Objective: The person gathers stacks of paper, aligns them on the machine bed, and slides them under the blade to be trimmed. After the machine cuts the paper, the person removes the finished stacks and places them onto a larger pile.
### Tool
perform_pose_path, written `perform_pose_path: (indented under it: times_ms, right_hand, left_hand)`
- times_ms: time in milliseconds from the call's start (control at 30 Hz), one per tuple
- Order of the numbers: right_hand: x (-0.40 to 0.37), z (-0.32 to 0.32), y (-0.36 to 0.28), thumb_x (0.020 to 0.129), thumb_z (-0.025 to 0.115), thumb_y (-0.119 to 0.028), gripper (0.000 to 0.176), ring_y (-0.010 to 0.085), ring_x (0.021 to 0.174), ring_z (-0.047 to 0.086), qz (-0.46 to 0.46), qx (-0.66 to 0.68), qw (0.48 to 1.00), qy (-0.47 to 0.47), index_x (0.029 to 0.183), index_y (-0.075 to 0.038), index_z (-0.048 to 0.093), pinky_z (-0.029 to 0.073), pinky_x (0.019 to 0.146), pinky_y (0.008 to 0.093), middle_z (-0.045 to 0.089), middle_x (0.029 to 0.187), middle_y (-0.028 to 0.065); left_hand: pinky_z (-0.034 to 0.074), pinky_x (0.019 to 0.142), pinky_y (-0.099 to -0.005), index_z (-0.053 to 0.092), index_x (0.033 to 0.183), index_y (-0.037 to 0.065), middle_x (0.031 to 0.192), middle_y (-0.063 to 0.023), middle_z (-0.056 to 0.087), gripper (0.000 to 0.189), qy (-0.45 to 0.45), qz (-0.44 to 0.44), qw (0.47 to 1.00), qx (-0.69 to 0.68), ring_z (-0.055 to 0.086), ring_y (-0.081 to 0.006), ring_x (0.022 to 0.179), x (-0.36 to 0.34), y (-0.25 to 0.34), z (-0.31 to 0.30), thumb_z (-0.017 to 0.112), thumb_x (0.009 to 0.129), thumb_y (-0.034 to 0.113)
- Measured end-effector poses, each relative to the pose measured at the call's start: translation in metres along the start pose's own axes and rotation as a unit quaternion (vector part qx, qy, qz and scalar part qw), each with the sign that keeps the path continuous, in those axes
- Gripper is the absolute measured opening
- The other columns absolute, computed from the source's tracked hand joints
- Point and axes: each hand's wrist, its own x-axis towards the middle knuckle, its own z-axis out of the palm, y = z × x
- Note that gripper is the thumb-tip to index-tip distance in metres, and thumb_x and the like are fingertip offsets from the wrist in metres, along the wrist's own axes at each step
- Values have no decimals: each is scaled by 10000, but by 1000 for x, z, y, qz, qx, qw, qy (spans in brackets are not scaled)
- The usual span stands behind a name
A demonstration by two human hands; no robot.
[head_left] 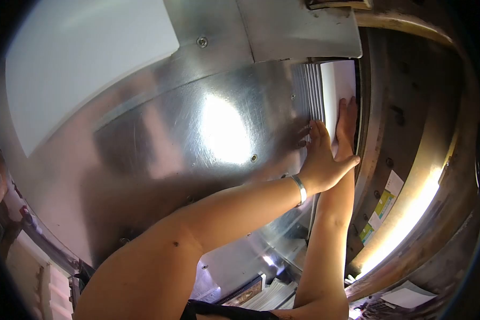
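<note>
A stack of white paper stands against the dark edge at the right of a shiny metal table, with layered edges showing along its left side. My left hand, a silver bracelet at its wrist, reaches to the near left part of the stack. Its fingers are stretched out, and the thumb points right across my other arm. On the stack's right side lies my right hand, fingers extended along the paper. Part of its palm is hidden behind the left hand.
A large white sheet lies at the upper left of the metal surface. A metal plate overhangs at the top. To the right runs a dark machine frame with a bright light strip and colored labels. Papers sit below.
</note>
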Motion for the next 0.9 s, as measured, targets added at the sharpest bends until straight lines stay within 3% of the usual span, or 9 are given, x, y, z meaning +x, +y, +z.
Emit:
perform_pose_path:
  times_ms: [133,233,300,467,533,633,667,800,900]
  right_hand:
    - [-3,2,3,1062,453,-500,733,472,1462,369,-19,24,999,19,1585,-3,326,275,1220,489,386,1585,298]
    - [-11,0,-3,1055,422,-510,744,419,1507,324,40,29,999,3,1581,10,341,225,1249,449,359,1614,274]
    - [-15,-13,-15,1028,509,-522,768,420,1487,363,70,105,992,-22,1578,-8,355,265,1230,457,377,1601,279]
    - [-82,-30,-29,1004,589,-386,708,386,1532,301,-35,164,986,-17,1578,-32,376,235,1247,457,369,1618,253]
    - [-116,-46,-32,941,708,-308,756,372,1537,300,-36,157,984,-77,1567,-25,394,246,1250,446,376,1613,258]
    - [-149,-52,-24,909,716,-256,769,388,1543,282,-45,123,987,-93,1571,-33,394,246,1249,468,377,1605,278]
    - [-154,-48,-18,887,720,-243,785,405,1529,308,-71,107,989,-77,1575,-47,395,274,1234,466,381,1606,269]
    - [-148,-44,-8,753,816,-191,816,379,1450,448,-10,129,990,-52,1502,-81,513,423,1138,440,446,1578,230]
    - [-150,-30,16,699,841,-168,864,366,1442,462,-68,137,988,-20,1500,-108,520,444,1118,435,456,1580,208]
  left_hand:
    - [-26,1267,-530,-194,1508,-188,1583,-463,-192,1248,-25,29,999,-12,-218,-495,1527,5,-11,-2,609,953,588]
    - [-37,1265,-524,-205,1501,-191,1575,-469,-202,1241,-39,43,998,-24,-229,-487,1524,7,-15,-4,593,963,592]
    - [-42,1266,-517,-204,1500,-194,1576,-470,-198,1234,-53,39,998,-22,-230,-486,1524,6,-11,-8,584,969,594]
    - [-38,1266,-518,-193,1501,-197,1570,-472,-209,1252,-50,54,996,-58,-232,-504,1517,7,-15,-7,623,950,576]
    - [-34,1264,-530,-187,1505,-194,1570,-467,-224,1264,-35,75,995,-60,-233,-507,1517,8,-20,-5,647,937,567]
    - [-31,1265,-529,-185,1504,-196,1573,-465,-220,1269,-36,74,994,-69,-228,-494,1523,6,-17,-6,639,934,583]
    - [24,1277,-458,-153,1521,-186,1599,-460,-140,1219,-31,42,999,-8,-148,-470,1549,5,-16,-5,581,963,611]
    - [-17,1275,-446,-140,1513,-206,1603,-451,-149,1192,-32,62,997,-34,-187,-435,1547,9,-21,-4,568,981,591]
    - [-46,1271,-434,-113,1532,-192,1636,-405,-130,1152,-24,68,996,-49,-183,-397,1555,11,-28,1,594,986,535]
